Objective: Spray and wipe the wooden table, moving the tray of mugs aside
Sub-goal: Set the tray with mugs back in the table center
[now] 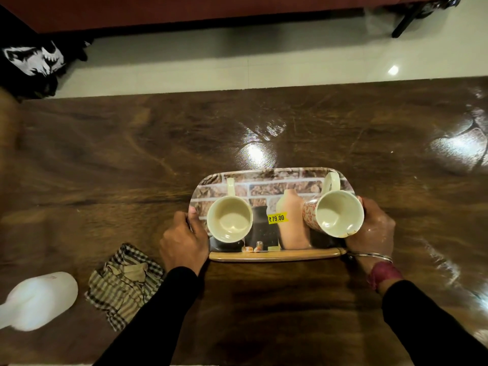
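L hand (184, 241) & R hand (372, 231) grip tray (272, 256) ends, 2 mugs (229, 219) on it; cloth (124, 283) just left.

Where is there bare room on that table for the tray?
Bare tabletop lies beyond the tray toward the far edge, and right of the right hand. The near left is crowded: checked cloth and white bottle beside the left hand.

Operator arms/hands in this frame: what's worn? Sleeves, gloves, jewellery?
Long black sleeves on both arms, left sleeve and right sleeve, ending at the wrists. The left hand and right hand are ungloved. Right wrist carries a thin metal bangle and a maroon band. Nothing shows on the left wrist.
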Tool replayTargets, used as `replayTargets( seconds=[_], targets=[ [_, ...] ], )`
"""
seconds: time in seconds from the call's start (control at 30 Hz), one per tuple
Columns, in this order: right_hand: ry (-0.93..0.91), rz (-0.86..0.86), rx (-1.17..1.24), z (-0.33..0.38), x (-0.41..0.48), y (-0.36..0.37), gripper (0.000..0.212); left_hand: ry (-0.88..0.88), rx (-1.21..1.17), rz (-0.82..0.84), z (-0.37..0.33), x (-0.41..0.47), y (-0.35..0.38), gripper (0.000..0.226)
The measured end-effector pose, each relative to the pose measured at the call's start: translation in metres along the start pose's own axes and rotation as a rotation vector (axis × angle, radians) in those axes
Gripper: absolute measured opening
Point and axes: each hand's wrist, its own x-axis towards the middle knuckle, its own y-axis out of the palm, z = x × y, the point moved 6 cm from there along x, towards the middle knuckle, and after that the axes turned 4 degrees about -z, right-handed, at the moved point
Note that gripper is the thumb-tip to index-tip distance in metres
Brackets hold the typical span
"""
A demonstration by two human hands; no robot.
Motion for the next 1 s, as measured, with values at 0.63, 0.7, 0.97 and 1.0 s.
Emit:
replayTargets(
  seconds=[0.63, 0.7, 0.97, 1.0],
  targets=[
    [0.049, 0.037, 0.005, 0.019, -0.009, 0.01, 0.012, -0.08, -0.064, -0.036, 0.028, -0.003, -0.013, 0.038],
    [0.049, 0.035, -0.007, 0.015, -0.01, 0.006, 0.012, -0.064, -0.072, -0.032, 0.024, -0.005, -0.011, 0.039],
    [0.058, 0.028, -0.063, 0.004, -0.008, -0.003, 0.01, -0.05, -0.099, -0.019, 0.016, -0.01, 0.0, 0.036],
    [0.066, 0.034, -0.055, 0.004, -0.008, -0.003, 0.009, -0.048, -0.105, -0.015, 0.017, -0.01, 0.0, 0.037]
  ],
)
